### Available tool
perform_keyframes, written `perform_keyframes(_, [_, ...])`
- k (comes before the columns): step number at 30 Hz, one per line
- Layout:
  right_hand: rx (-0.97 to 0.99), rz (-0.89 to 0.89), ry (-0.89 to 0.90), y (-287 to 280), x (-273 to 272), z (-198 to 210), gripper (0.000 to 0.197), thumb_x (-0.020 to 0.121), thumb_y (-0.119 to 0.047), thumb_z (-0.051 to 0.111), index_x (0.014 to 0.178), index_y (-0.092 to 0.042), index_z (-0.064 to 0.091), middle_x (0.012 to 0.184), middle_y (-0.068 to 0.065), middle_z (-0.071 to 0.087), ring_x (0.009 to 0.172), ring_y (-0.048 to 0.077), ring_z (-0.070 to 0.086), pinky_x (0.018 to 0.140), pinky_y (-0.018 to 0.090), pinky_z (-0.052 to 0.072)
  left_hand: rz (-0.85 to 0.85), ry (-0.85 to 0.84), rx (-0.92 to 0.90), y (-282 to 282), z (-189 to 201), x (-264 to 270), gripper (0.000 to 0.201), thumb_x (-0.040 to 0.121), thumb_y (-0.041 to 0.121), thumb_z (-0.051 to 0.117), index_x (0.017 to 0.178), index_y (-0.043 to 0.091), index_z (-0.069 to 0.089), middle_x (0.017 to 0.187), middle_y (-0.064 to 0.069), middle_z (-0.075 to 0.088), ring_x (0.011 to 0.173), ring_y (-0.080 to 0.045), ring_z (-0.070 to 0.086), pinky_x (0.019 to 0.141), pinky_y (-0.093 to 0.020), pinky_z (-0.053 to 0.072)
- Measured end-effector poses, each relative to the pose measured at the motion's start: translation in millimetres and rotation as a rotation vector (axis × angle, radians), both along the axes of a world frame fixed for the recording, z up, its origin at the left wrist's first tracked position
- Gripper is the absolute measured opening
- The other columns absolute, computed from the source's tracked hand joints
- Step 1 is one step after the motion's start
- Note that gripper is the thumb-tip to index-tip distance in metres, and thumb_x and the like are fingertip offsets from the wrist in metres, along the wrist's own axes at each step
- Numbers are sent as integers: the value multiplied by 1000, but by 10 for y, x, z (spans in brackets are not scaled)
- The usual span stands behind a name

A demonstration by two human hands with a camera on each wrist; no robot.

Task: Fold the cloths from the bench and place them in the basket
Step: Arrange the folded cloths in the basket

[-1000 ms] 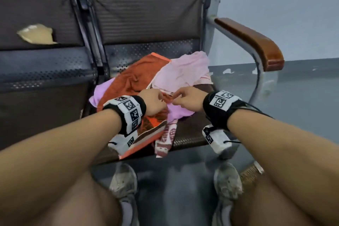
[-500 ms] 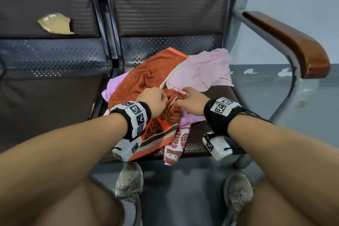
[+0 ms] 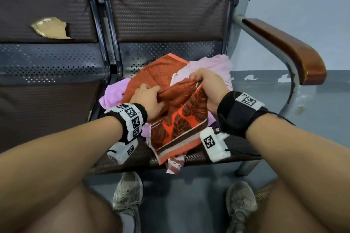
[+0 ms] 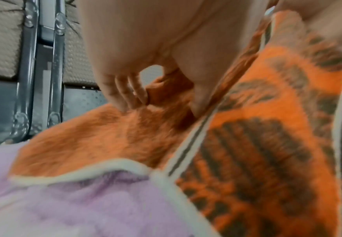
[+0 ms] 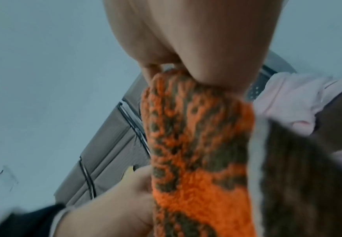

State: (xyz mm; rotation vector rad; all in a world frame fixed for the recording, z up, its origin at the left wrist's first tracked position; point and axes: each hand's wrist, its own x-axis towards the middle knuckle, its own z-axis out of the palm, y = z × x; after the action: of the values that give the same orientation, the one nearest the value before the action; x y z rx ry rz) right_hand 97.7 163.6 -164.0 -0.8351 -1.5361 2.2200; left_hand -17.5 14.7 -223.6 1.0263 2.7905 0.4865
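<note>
An orange towel with a brown leaf pattern (image 3: 180,119) lies on top of a heap of cloths on the bench seat (image 3: 240,149). My left hand (image 3: 149,98) grips a bunched fold of it (image 4: 166,89) near the middle. My right hand (image 3: 206,85) grips its upper edge (image 5: 176,89) and holds it raised, so the patterned end hangs toward me. Under it lie a lilac cloth (image 3: 113,94) at the left and a pale pink cloth (image 3: 214,66) at the back right. No basket is in view.
A red-and-white patterned cloth (image 3: 175,164) hangs over the seat's front edge. A wooden armrest (image 3: 284,47) on a metal frame stands at the right. The neighbouring seat's backrest is torn (image 3: 51,28). My knees and shoes (image 3: 128,193) are on the grey floor below.
Both hands have moved apart along the orange towel. The right hand has lifted its edge up and back, so the patterned end now hangs free. The head view has moved closer.
</note>
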Motion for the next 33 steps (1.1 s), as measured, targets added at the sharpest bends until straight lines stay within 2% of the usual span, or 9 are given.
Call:
perform_keyframes(5, [797, -129, -300, 418, 381, -55, 17, 83, -23, 62, 100, -21, 63, 86, -2, 63, 84, 18, 60, 84, 35, 50, -78, -116, 366, 255, 195, 160, 17, 97, 26, 52, 84, 18, 59, 97, -12, 71, 93, -32, 63, 78, -38, 45])
perform_keyframes(8, [1133, 288, -332, 312, 574, -152, 88, 64, -55, 80, 139, -26, 44, 131, 3, 54, 123, 18, 50, 109, 38, 40, -98, -194, 600, 431, 350, 326, 16, 97, 23, 54, 88, 16, 65, 84, 2, 68, 78, -14, 61, 78, -34, 46])
perform_keyframes(10, [1098, 417, -218, 166, 613, -176, 94, 63, -55, 85, 141, -23, 43, 135, 0, 56, 125, 15, 53, 109, 36, 41, -127, -377, 762, 531, 425, 462, 11, 97, 17, 57, 89, 20, 64, 76, 9, 64, 65, -1, 57, 72, -28, 45])
perform_keyframes(13, [999, 233, -202, 229, 568, -152, 44, 85, -28, 73, 125, -15, 59, 119, 4, 69, 111, 21, 65, 102, 42, 48, -231, -775, 943, 575, 488, 629, 22, 87, 9, 66, 103, 23, 59, 93, -3, 65, 78, -9, 64, 75, -28, 51])
perform_keyframes(17, [743, 22, -168, 434, 636, -141, 39, 81, -42, 58, 113, -23, 66, 106, 0, 74, 98, 17, 70, 97, 44, 53, -444, -524, 540, 456, 357, 555, 78, 73, 21, 77, 140, 23, 37, 123, -4, 63, 105, -16, 66, 89, -25, 53])
perform_keyframes(20, [549, -91, -97, 542, 673, -124, 58, 72, -56, 53, 125, -33, 59, 117, -2, 71, 109, 20, 67, 104, 46, 48, -339, -51, 98, 363, 199, 381, 24, 92, 29, 61, 113, 19, 57, 113, -8, 68, 103, -29, 63, 83, -31, 46])
perform_keyframes(25, [591, -192, -163, 664, 752, -96, 52, 76, -63, 46, 120, -34, 53, 114, -9, 67, 107, 14, 65, 105, 44, 46, -142, -211, 429, 356, 267, 192, 29, 100, 20, 45, 76, 20, 60, 79, 1, 73, 78, -13, 66, 83, -33, 51])
perform_keyframes(29, [632, -55, -214, 585, 722, -106, 64, 77, -63, 42, 129, -28, 57, 126, -1, 66, 116, 21, 62, 109, 45, 43, -272, -587, 470, 433, 289, 520, 40, 78, 44, 79, 107, 28, 57, 104, 5, 72, 91, -8, 68, 82, -25, 51])
perform_keyframes(33, [739, 9, -203, 490, 659, -91, 47, 90, -55, 39, 118, -27, 65, 119, -2, 70, 110, 18, 65, 105, 42, 46, -333, -214, 317, 509, 211, 629, 37, 88, 38, 66, 122, 24, 62, 118, -1, 70, 107, -21, 65, 93, -32, 49])
